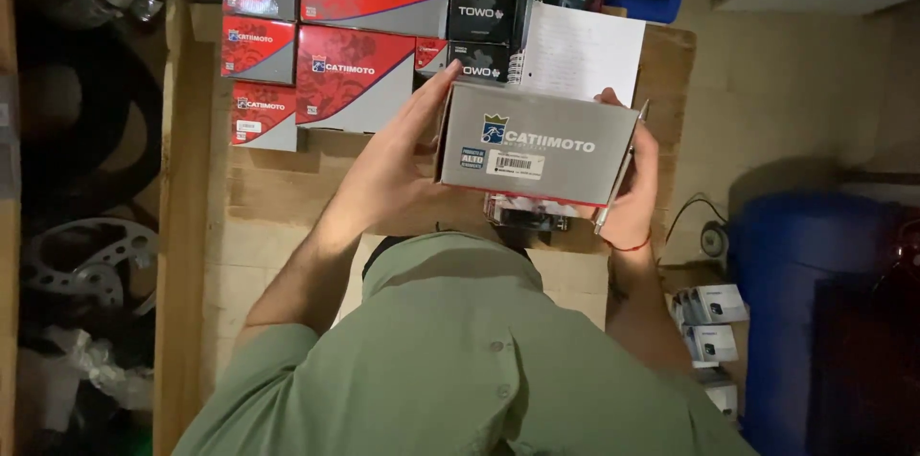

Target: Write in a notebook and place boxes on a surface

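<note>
The head camera looks straight down at a person in a green shirt [460, 360] who stands at a wooden table [268, 197].

Far to the left, off the table, it is dark. A round metal disc with holes [91, 255] lies there, and some crinkly plastic [96, 370] lies below it.

On the table, at the top left, red and grey boxes [335, 44] sit close together in rows. Just to the right of them are two small black boxes [479, 34], one above the other. Next to those is a white notebook [580, 54] with a wire spine.

The left hand [398, 164] is flat and spread wide. Its palm and fingers press on the left end of a big grey box [537, 154]. The grey box is held up over the middle of the table, right in front of the person, and its wide side faces the camera. It has a white sticker on it. The right hand [632, 188] wraps round the right end of the box, so both hands hold it between them. The right hand also holds a thin pen [621, 173] against that end. A red string is round the right wrist.

Under the box a small dark thing peeks out, but it is too hidden to tell what it is.

On the right, off the table, stands a big blue barrel [795, 264]. Little white boxes [709, 317] lie near it on the floor.
</note>
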